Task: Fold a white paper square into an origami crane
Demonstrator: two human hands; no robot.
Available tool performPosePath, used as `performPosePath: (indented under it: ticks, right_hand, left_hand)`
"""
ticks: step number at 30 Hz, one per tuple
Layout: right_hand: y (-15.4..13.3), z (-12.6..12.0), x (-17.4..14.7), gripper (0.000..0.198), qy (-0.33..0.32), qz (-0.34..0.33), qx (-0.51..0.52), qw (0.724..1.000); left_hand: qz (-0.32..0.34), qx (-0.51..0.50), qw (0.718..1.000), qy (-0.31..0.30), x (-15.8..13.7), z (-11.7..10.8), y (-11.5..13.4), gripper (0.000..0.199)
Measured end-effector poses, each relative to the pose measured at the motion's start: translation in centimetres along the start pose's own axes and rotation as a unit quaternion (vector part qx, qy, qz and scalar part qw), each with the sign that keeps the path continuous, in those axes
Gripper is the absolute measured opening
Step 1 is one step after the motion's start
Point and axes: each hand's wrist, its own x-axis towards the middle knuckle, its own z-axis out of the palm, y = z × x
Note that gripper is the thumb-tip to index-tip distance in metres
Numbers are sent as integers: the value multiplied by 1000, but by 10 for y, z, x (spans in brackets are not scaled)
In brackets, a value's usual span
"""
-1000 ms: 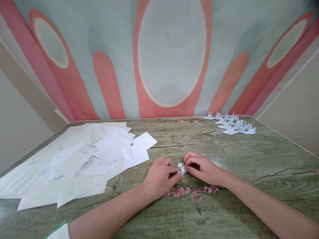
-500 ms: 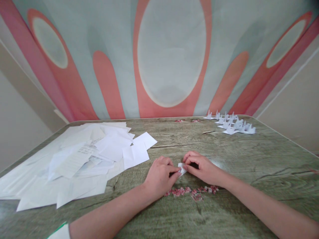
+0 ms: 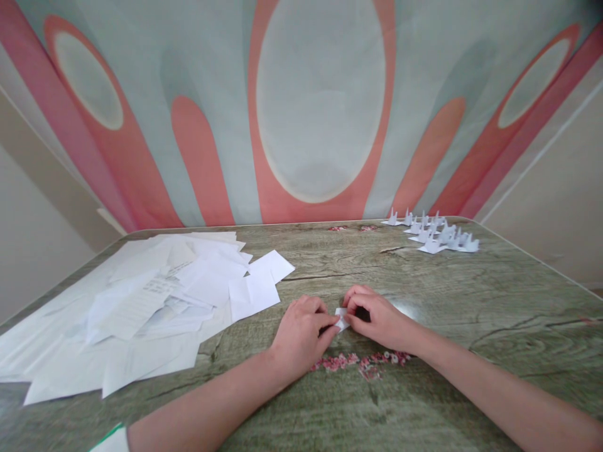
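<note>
A small folded piece of white paper (image 3: 342, 319) is held low over the table between both hands. My left hand (image 3: 304, 328) pinches its left side between thumb and fingers. On the other side, my right hand (image 3: 372, 317) grips it with thumb and index finger, the remaining fingers curled. Fingertips cover much of the paper, so its exact fold cannot be made out. Just below the hands, pink blossoms (image 3: 339, 362) are printed on the tabletop.
A spread pile of white paper sheets (image 3: 155, 307) covers the left of the wood-patterned table (image 3: 377, 408). Two square sheets (image 3: 254, 295) lie at its right edge. Several folded paper cranes (image 3: 433, 235) stand at the back right. A pink and grey patterned backdrop (image 3: 320, 210) rises behind.
The whole view has shifted slightly. Both hands keep their pinch on the folded paper, with barely any finger movement visible.
</note>
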Motion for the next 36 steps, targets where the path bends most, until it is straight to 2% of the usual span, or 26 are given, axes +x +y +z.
performPosePath:
  ticks: [6, 20, 29, 36]
  right_hand:
    - [2, 0, 1, 12, 3, -10, -1, 1000]
    - [2, 2, 1, 10, 11, -7, -17, 1000]
    - [4, 2, 0, 11, 22, -11, -3, 1000]
    - [5, 2, -2, 6, 19, -8, 0, 1000]
  left_hand:
    - [58, 10, 998, -11, 1, -1, 1, 18]
    - [157, 184, 968, -68, -4, -5, 13, 25]
    - [165, 225, 958, -60, -7, -2, 20, 35]
    - [156, 233, 958, -66, -7, -1, 21, 32]
